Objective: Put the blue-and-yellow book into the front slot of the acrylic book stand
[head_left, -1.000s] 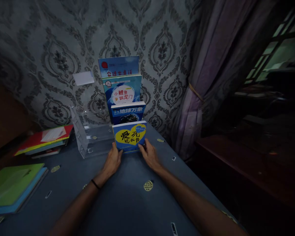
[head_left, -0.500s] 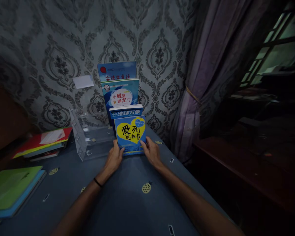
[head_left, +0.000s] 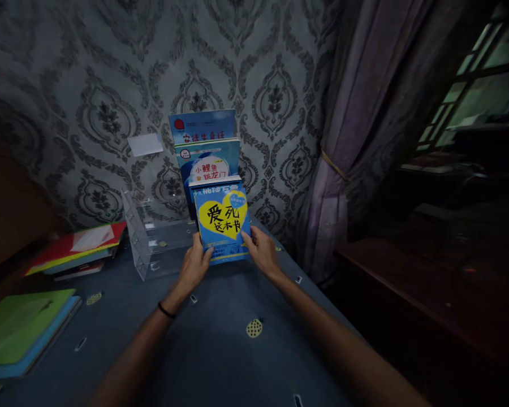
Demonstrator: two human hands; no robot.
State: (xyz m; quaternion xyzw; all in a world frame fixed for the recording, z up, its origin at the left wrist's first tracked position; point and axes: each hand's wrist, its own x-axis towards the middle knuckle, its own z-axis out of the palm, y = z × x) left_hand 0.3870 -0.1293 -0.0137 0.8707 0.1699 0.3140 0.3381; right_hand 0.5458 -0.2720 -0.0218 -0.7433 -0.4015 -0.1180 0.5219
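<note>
i hold the blue book with the yellow heart upright between my hands: my left hand pinches its lower left corner, my right hand its lower right edge. it stands in front of the tiered books in the clear rack. a second ago it sat lower in the front tier; now it is raised, covering more of the book behind it.
</note>
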